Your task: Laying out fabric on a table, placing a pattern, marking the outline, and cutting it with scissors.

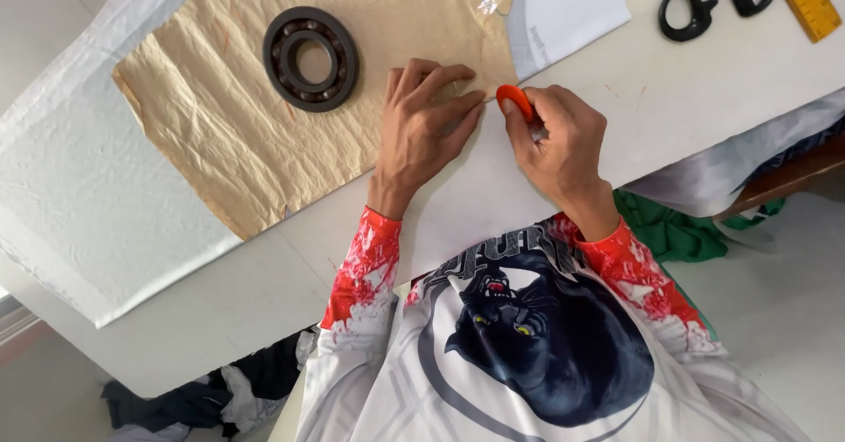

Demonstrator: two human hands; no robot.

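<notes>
On a white table, the left hand [422, 125] presses flat a thin, crinkled tan paper pattern [264, 99] at its lower edge, while the right hand [554, 138] pinches a small orange marking tool [514, 100] there. Light, floppy paper likely tears easily; a heavy dark steel bearing ring [312, 58] weights it.
</notes>
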